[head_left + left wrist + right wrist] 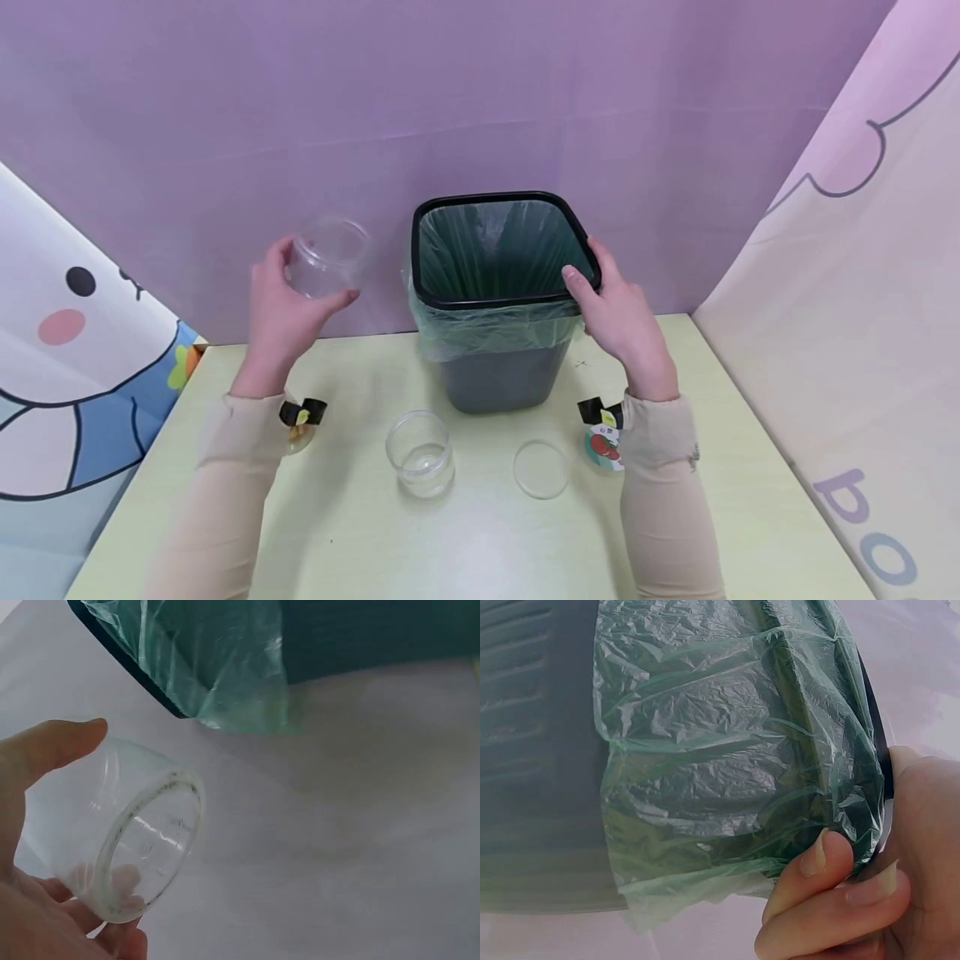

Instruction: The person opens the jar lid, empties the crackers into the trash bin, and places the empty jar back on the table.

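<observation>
My left hand (281, 312) holds a clear plastic jar (327, 257) up off the table, left of a grey trash bin (498, 379). Thumb and fingers wrap the jar's sides; in the left wrist view the jar (112, 825) looks see-through, with dark specks around one rim. Over the bin's black rim folds a green plastic bag (498, 329), which lines the inside too. At the front right corner my right hand (622, 321) grips that rim, thumb on top. The right wrist view has its fingertips (826, 859) curled below, against the bag.
A second clear jar (422, 458) stands on the table in front of the bin. To its right lies a clear ring-like round piece (542, 469). A round tomato-print piece (603, 446) lies by the right wrist; another small round item (300, 437) is partly hidden by the left.
</observation>
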Available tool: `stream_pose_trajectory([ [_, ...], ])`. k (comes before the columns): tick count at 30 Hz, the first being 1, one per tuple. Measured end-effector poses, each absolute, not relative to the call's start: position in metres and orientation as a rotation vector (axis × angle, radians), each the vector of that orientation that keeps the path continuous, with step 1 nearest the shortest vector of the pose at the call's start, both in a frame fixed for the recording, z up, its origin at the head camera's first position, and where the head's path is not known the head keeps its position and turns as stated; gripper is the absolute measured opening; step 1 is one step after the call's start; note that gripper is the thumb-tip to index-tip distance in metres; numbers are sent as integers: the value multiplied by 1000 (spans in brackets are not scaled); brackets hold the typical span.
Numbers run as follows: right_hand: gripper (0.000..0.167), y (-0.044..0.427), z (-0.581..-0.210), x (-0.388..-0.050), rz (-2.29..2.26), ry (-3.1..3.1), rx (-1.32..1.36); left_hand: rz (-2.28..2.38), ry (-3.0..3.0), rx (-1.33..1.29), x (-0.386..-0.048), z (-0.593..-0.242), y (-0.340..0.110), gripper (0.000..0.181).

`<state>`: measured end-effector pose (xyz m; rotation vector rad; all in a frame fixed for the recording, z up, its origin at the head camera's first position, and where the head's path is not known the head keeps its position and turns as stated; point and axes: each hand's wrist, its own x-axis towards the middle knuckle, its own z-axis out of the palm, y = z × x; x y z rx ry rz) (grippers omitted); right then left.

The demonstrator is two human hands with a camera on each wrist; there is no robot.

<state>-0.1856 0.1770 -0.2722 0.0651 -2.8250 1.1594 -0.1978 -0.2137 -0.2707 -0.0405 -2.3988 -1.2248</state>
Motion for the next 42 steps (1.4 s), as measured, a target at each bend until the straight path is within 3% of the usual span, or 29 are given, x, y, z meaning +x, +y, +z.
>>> stream_pose_trajectory([
  [5,83,178,-272,-185,1143,-2831,68,-1454,-2352,-1,-199,-302,-220,83],
  [25,83,178,-269,-185,1064,-2842,93,-1763,-2555,-44,-218,-446,-214,94],
  [35,78,179,-268,-183,1047,-2849,109,-1773,-2697,-4,-228,-480,-218,101],
  [42,81,179,-270,-186,1062,-2842,109,-1790,-2721,-29,-225,-483,-224,107],
])
